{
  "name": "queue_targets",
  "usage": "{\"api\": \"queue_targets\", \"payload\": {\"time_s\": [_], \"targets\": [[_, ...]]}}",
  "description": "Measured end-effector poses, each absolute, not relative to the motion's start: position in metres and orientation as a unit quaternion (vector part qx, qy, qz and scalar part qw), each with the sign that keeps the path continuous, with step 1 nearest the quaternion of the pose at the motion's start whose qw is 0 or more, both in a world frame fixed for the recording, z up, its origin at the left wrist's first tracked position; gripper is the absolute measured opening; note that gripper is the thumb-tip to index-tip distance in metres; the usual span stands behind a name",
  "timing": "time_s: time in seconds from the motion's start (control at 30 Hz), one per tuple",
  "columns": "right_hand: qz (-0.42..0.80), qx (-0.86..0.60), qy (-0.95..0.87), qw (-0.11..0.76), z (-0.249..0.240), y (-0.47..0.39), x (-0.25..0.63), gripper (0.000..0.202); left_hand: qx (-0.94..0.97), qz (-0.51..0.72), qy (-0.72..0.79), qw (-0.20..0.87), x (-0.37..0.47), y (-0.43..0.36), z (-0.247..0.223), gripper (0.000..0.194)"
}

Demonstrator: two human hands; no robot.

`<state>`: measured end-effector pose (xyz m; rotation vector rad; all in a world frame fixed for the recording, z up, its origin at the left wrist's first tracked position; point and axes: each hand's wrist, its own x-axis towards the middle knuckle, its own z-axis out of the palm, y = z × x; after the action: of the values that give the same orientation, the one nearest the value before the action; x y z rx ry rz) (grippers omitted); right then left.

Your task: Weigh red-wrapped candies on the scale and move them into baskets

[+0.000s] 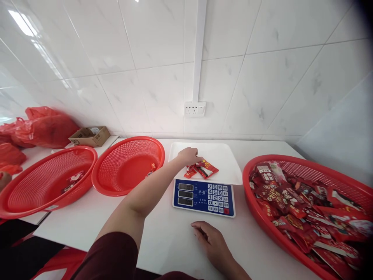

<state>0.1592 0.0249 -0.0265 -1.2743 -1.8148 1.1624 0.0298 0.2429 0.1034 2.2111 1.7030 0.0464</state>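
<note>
My left hand (pixel 189 156) reaches over the white pan (pixel 225 159) of a digital scale, its fingers closed on small red snack packets (pixel 206 168). Part of the packets is hidden under the hand. A blue keypad with dark displays (pixel 186 194) forms the front of the scale. Below it, my right hand (pixel 211 243) rests on the white table with its fingers curled in and nothing visible in them.
On the right stands a red basket (pixel 247 175) full of red snack packets. Two more red baskets, a nearer-middle one (pixel 116 190) and a far-left one (pixel 17 212), hold a few packets. Behind are a cardboard box (pixel 100 138) and red plastic bags (pixel 49 128). Another person's hand (pixel 4 179) shows at far left.
</note>
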Motion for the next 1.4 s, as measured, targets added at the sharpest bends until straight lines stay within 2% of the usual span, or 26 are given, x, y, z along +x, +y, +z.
{"api": "queue_targets", "payload": {"time_s": [0.17,0.37,0.53,0.73,0.97,1.1,1.2,1.4], "targets": [[0.442,-0.487,-0.684,0.316,-0.027,0.024,0.159,0.023,0.771,0.045,0.591,0.233,0.019,0.245,0.104,0.033],[0.440,-0.483,-0.687,0.318,-0.028,0.024,0.159,0.024,0.735,0.066,0.598,0.312,0.007,0.248,0.106,0.039],[0.435,-0.485,-0.685,0.326,-0.030,0.024,0.159,0.023,0.717,0.062,0.602,0.347,0.004,0.250,0.109,0.036],[0.432,-0.488,-0.687,0.321,-0.030,0.025,0.159,0.025,0.714,0.060,0.586,0.379,0.006,0.249,0.111,0.020],[0.437,-0.493,-0.682,0.319,-0.028,0.024,0.159,0.024,0.696,0.149,0.561,0.421,-0.008,0.245,0.115,0.013],[0.440,-0.491,-0.685,0.310,-0.026,0.023,0.160,0.025,0.686,0.224,0.571,0.390,-0.044,0.229,0.140,0.016],[0.438,-0.491,-0.683,0.318,-0.026,0.024,0.159,0.023,0.679,0.264,0.611,0.310,-0.083,0.213,0.157,0.021],[0.424,-0.496,-0.697,0.299,-0.033,0.024,0.160,0.026,0.652,0.195,0.707,0.192,-0.143,0.189,0.145,0.016]]}}
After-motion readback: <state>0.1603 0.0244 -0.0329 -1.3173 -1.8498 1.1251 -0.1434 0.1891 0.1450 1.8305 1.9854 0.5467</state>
